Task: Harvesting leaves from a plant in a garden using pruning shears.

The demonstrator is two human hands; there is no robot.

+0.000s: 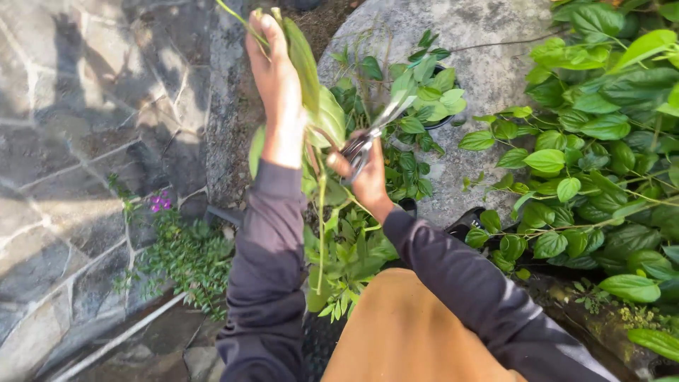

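Rough grey flagstones on the left, then the left hand [277,85] clenched round long smooth leaves [311,99], held up high. Right hand [366,177] grips shiny metal scissors [371,134] beside them, over a big round boulder [488,42].

A: Item: views on record?
B: One. Head camera, worn by the person, looking steeply down and forward along both sleeved arms.

A: Range?
B: Close. The left hand [277,92] and right hand [364,177] fill the centre; the person's lap lies at the bottom edge.

A: Field covered?
B: Stone paving [78,155] at left, a round boulder [488,64] ahead, leafy vines [601,141] at right.

A: Overlap with another view?
B: Not applicable; single view.
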